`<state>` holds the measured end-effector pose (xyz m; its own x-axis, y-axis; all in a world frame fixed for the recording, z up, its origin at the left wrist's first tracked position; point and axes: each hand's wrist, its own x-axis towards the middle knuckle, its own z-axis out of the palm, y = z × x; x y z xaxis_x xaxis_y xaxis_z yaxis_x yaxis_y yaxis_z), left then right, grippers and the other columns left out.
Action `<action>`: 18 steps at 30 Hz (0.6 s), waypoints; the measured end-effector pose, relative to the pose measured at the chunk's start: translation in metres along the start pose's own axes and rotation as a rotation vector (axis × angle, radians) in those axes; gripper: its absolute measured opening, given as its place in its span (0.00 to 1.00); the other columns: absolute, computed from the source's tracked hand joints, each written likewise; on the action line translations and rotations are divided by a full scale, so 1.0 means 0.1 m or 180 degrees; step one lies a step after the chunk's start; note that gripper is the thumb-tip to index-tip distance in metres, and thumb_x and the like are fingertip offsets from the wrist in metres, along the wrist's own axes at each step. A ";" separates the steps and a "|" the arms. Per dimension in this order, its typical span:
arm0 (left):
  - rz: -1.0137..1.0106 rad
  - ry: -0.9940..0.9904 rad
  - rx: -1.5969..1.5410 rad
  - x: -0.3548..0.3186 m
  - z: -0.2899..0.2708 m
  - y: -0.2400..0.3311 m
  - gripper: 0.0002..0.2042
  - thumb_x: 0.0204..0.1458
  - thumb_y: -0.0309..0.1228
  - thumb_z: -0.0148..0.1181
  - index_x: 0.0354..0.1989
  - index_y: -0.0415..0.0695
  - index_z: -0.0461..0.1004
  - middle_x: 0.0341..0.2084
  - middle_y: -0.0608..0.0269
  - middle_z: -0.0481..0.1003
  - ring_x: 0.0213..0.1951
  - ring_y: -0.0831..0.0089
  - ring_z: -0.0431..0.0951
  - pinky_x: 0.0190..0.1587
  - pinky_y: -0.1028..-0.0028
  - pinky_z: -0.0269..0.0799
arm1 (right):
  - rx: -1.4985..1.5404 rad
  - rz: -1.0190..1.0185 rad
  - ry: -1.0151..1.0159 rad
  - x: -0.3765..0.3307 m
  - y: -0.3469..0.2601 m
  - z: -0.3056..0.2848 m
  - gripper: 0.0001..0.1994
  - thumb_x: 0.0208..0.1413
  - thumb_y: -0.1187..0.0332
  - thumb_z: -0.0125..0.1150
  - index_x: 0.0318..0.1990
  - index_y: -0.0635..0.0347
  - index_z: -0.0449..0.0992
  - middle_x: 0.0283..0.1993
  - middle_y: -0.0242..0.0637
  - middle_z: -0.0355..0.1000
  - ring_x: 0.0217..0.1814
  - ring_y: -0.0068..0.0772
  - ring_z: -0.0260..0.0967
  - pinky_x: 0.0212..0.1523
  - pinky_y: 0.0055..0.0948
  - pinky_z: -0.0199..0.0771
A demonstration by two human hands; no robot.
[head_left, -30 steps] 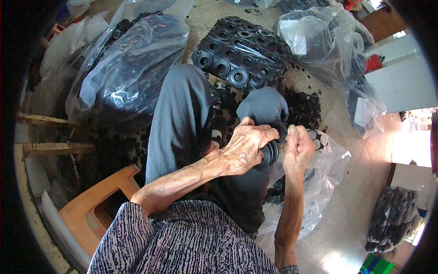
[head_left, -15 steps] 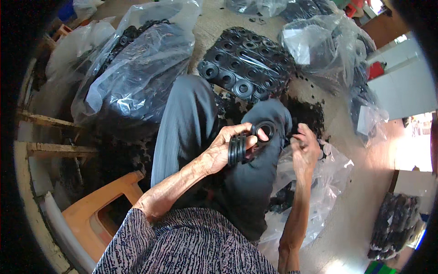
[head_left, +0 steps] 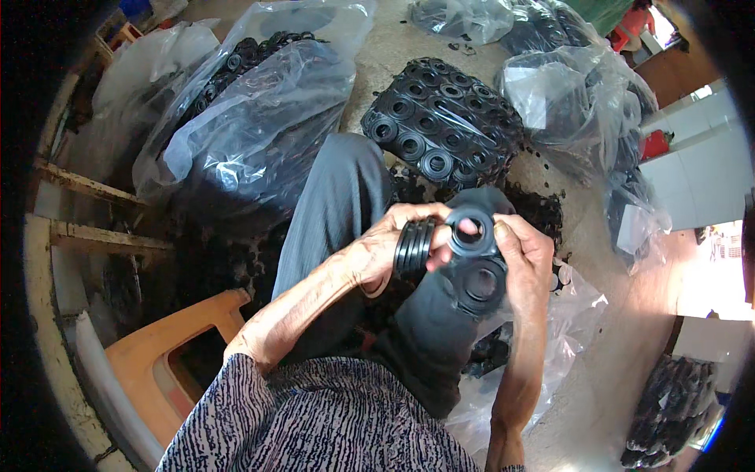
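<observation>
Several black rubber rings (head_left: 413,247) are stacked around the fingers of my left hand (head_left: 383,240). A fingertip of that hand shows through the hole of one larger black ring (head_left: 459,218), held above my right knee. My right hand (head_left: 528,250) is closed, its thumb and fingers pinching the right side of this ring. A second black ring shape (head_left: 480,287) hangs just below it, blurred, against my trouser leg; whether the two are joined I cannot tell.
Beyond my knees lies a black sheet of moulded rings (head_left: 444,118). Clear plastic bags of black parts stand at the left (head_left: 252,118) and right (head_left: 582,102). An orange plastic chair (head_left: 134,354) is at my left, another plastic bag (head_left: 570,330) by my right leg.
My right hand has moved up and left to meet the left hand and grips the ring. The ring now faces up, with a second ring shape below it. The view has shifted slightly.
</observation>
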<state>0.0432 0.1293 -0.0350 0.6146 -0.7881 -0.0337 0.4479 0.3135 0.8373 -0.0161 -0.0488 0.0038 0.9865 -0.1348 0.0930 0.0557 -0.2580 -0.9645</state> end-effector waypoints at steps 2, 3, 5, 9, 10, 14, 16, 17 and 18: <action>-0.0059 0.0436 0.0170 0.02 -0.08 0.06 0.21 0.46 0.40 0.56 0.45 0.38 0.67 0.24 0.64 0.71 0.27 0.79 0.70 0.31 0.82 0.67 | 0.0102 -0.0015 -0.0031 0.04 0.00 -0.03 0.07 0.51 0.72 0.50 0.31 0.69 0.71 0.22 0.25 0.63 0.25 0.13 0.54 0.25 0.15 0.56; 0.0164 0.0502 0.0689 0.05 -0.12 0.09 0.20 0.46 0.39 0.56 0.44 0.39 0.68 0.26 0.64 0.71 0.28 0.80 0.70 0.32 0.82 0.66 | 0.0023 -0.0065 -0.0214 0.05 0.00 -0.05 0.07 0.51 0.73 0.50 0.31 0.69 0.71 0.21 0.25 0.62 0.24 0.13 0.54 0.24 0.15 0.55; 0.0201 0.0525 0.0990 0.11 -0.18 0.15 0.19 0.46 0.39 0.56 0.43 0.39 0.69 0.32 0.64 0.71 0.31 0.81 0.69 0.36 0.82 0.65 | -0.0329 -0.0189 -0.0506 0.08 0.00 -0.06 0.06 0.51 0.73 0.50 0.30 0.69 0.70 0.18 0.27 0.60 0.21 0.13 0.52 0.21 0.16 0.53; 0.0867 -0.0355 0.2174 0.25 -0.23 0.20 0.11 0.43 0.24 0.54 0.37 0.35 0.71 0.24 0.65 0.72 0.30 0.82 0.69 0.32 0.82 0.64 | -0.0446 -0.0159 -0.0546 0.13 0.01 0.05 0.07 0.51 0.71 0.50 0.28 0.68 0.69 0.16 0.29 0.59 0.19 0.15 0.52 0.20 0.19 0.53; 0.0788 -0.0357 0.2119 0.26 -0.23 0.19 0.11 0.40 0.18 0.50 0.35 0.34 0.71 0.24 0.65 0.72 0.28 0.82 0.69 0.32 0.83 0.64 | -0.0440 -0.0221 -0.0595 0.13 0.00 0.09 0.07 0.51 0.71 0.50 0.28 0.68 0.69 0.16 0.29 0.59 0.19 0.15 0.52 0.20 0.19 0.53; 0.0428 0.0394 0.1525 0.27 -0.19 0.15 0.13 0.36 0.15 0.45 0.32 0.34 0.70 0.23 0.62 0.72 0.25 0.81 0.70 0.26 0.82 0.66 | -0.1449 -0.0314 -0.0071 0.10 -0.04 0.26 0.06 0.51 0.72 0.48 0.25 0.64 0.67 0.16 0.43 0.61 0.15 0.30 0.59 0.19 0.27 0.57; 0.0694 0.0376 0.0378 0.29 -0.22 0.17 0.09 0.40 0.18 0.46 0.31 0.35 0.71 0.22 0.61 0.71 0.21 0.75 0.71 0.20 0.80 0.70 | -0.1720 -0.0468 0.0427 0.03 -0.09 0.34 0.05 0.51 0.73 0.46 0.26 0.63 0.67 0.17 0.44 0.62 0.16 0.34 0.60 0.19 0.27 0.59; 0.0814 0.1152 0.0223 0.31 -0.26 0.20 0.08 0.42 0.18 0.45 0.30 0.35 0.70 0.22 0.60 0.70 0.21 0.74 0.71 0.20 0.79 0.71 | -0.1362 -0.0177 0.0291 -0.02 -0.12 0.37 0.06 0.50 0.74 0.45 0.25 0.63 0.68 0.17 0.43 0.62 0.16 0.33 0.60 0.20 0.27 0.60; 0.0645 0.2068 0.0112 0.34 -0.31 0.25 0.07 0.43 0.19 0.45 0.30 0.35 0.70 0.22 0.59 0.70 0.21 0.73 0.70 0.19 0.77 0.72 | -0.1058 -0.0274 0.0164 -0.11 -0.13 0.46 0.06 0.50 0.74 0.46 0.25 0.63 0.68 0.16 0.37 0.62 0.16 0.26 0.59 0.19 0.24 0.59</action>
<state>0.0952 0.1266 -0.0324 0.9542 -0.2342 -0.1861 0.2683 0.3953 0.8785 -0.0210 0.0003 0.0043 0.9708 -0.1451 0.1912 0.0768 -0.5669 -0.8202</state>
